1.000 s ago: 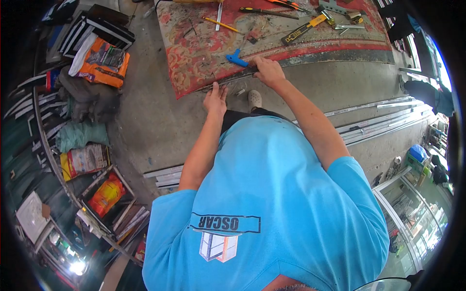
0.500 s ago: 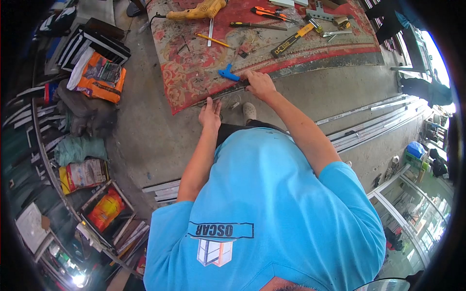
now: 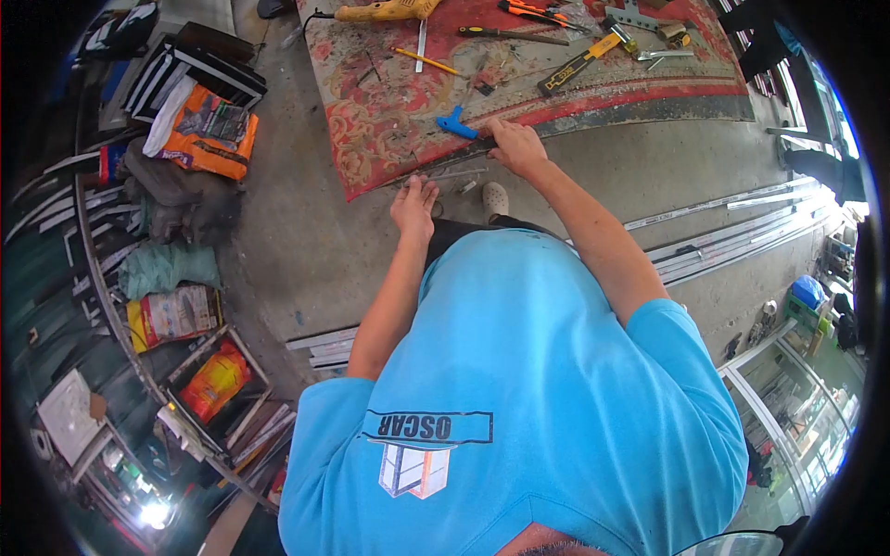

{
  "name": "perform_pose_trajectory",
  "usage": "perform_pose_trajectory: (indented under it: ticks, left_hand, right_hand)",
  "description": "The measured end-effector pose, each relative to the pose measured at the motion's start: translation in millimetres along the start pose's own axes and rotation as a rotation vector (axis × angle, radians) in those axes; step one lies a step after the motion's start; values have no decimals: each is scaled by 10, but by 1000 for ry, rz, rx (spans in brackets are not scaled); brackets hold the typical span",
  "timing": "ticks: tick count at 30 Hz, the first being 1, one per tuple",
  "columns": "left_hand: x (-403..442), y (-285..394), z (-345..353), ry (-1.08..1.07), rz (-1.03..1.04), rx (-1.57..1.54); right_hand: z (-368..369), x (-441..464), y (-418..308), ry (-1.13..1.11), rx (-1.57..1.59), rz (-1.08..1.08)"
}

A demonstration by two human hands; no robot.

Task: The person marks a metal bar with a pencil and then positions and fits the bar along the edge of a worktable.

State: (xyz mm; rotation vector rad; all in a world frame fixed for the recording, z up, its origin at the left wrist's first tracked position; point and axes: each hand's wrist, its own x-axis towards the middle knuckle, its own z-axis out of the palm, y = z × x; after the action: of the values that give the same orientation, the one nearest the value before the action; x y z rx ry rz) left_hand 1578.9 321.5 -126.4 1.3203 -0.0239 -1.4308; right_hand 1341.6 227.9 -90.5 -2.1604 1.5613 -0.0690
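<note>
My left hand (image 3: pixel 414 206) is just off the table's front edge, its fingers closed on the end of a thin pale strip (image 3: pixel 461 172) that points right. My right hand (image 3: pixel 517 148) is at the same edge, fingers curled, by the end of a blue-handled tool (image 3: pixel 455 123) lying on the tabletop. What the right fingers hold, if anything, is hidden. Behind the blue tool lie a yellow pencil (image 3: pixel 425 61), a metal ruler (image 3: pixel 421 46), a file (image 3: pixel 513 35) and a hammer (image 3: pixel 584 62) with a yellow and black handle.
A worn red patterned cloth covers the table (image 3: pixel 348 153). A yellow power tool (image 3: pixel 385 11) and orange-handled cutters (image 3: pixel 538 14) lie farther back. Long metal profiles (image 3: pixel 732 236) rest on the floor at right. An orange bag (image 3: pixel 209 130) and a crate (image 3: pixel 222 380) are at left.
My left hand has drawn a little back from the table edge, and the thin strip now shows beside it. My right hand stays by the blue tool. The view has shifted slightly.
</note>
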Motion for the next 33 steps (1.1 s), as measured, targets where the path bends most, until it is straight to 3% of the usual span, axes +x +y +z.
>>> perform_pose_trajectory:
  ticks: [9, 11, 17, 33]
  left_hand:
    - [-1029, 772, 498, -319, 51, -100]
    - [-1187, 920, 619, -544, 79, -187]
    - [-1550, 1120, 905, -701, 89, -268]
    - [-1379, 861, 540, -415, 50, -272]
  right_hand:
    - [97, -9, 38, 48, -14, 6]
    - [58, -29, 30, 43, -7, 12]
    - [36, -60, 20, 71, 16, 15]
    - [101, -40, 46, 59, -26, 2]
